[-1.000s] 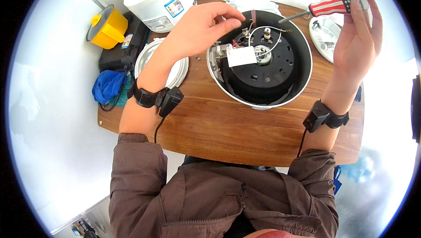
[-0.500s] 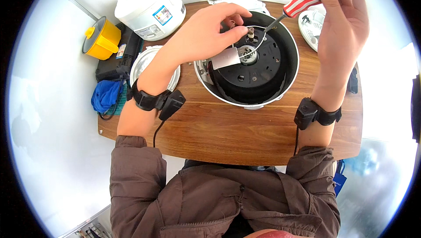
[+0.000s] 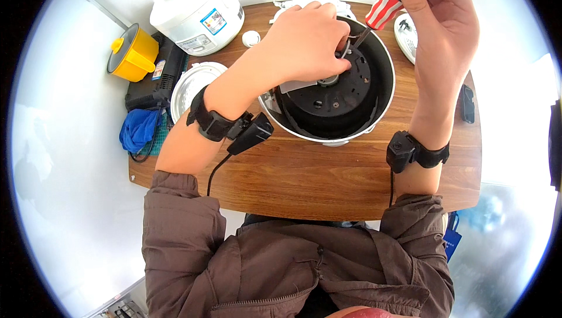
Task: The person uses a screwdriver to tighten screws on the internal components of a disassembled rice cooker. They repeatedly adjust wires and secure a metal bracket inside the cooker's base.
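Observation:
On the table stands a round rice cooker body (image 3: pixel 383 113), with a white rim and a black inside full of metal parts. My left hand (image 3: pixel 307 40) reaches over its far left side. Its fingers are curled and closed near the middle of the black inside, and what they grip is hidden beneath them. A pale metal plate (image 3: pixel 297 86) shows below that hand. My right hand (image 3: pixel 448 34) holds a screwdriver (image 3: pixel 384 9) by its flag-patterned handle, above the far right rim. The shaft slants down into the cooker body, close to my left fingertips.
A white rice cooker (image 3: pixel 196 19) stands at the far left, beside a yellow jug (image 3: pixel 134 54) on a black case. A round metal lid (image 3: pixel 196 84), a blue cloth (image 3: pixel 139 129) and a small white cap (image 3: pixel 251 38) lie nearby. To the right are a white disc (image 3: pixel 405 37) and a black object (image 3: pixel 468 105).
My left hand has moved right, over the middle of the cooker body, and its fingers have closed downward. My right hand and the screwdriver have shifted left, and the screwdriver stands steeper.

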The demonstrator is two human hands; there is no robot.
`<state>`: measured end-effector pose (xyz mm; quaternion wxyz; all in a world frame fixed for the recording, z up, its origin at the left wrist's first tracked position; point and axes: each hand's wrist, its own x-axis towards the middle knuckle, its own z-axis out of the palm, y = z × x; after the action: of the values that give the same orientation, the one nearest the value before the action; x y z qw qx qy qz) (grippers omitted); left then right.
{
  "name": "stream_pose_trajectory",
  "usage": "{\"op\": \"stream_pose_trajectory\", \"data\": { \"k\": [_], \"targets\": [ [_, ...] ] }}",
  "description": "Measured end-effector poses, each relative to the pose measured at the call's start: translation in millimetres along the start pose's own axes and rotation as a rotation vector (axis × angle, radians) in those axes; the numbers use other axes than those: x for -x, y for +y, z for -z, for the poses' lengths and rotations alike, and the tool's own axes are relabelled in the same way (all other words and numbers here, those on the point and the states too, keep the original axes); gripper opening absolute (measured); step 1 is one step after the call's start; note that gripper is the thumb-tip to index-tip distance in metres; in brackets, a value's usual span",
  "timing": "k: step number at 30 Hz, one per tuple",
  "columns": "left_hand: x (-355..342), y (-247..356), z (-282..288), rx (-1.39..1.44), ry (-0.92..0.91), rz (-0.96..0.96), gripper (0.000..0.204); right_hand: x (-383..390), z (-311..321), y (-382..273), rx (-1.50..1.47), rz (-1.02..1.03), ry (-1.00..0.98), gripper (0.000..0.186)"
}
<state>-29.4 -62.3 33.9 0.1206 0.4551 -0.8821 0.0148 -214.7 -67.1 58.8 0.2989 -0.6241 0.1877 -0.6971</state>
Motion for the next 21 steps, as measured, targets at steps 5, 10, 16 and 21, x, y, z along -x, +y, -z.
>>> {"op": "stream_pose_trajectory", "data": {
  "k": [5, 10, 16, 21],
  "targets": [
    [-1, -3, -9, -0.032, -0.003, 0.022, 0.017, -2, 2, 2, 0.054, 0.072, -0.010, 0.040],
    [0, 0, -11, 0.035, 0.013, 0.101, 0.023, -2, 1, 5, 0.026, 0.087, -0.013, 0.041],
    [3, 2, -8, 0.063, 0.008, 0.109, 0.026, 0, -3, 2, 0.037, 0.046, -0.012, 0.042],
    [3, -1, -15, 0.121, 0.100, 0.058, 0.023, 1, -6, -4, 0.086, 0.011, -0.007, 0.044]
  ]
}}
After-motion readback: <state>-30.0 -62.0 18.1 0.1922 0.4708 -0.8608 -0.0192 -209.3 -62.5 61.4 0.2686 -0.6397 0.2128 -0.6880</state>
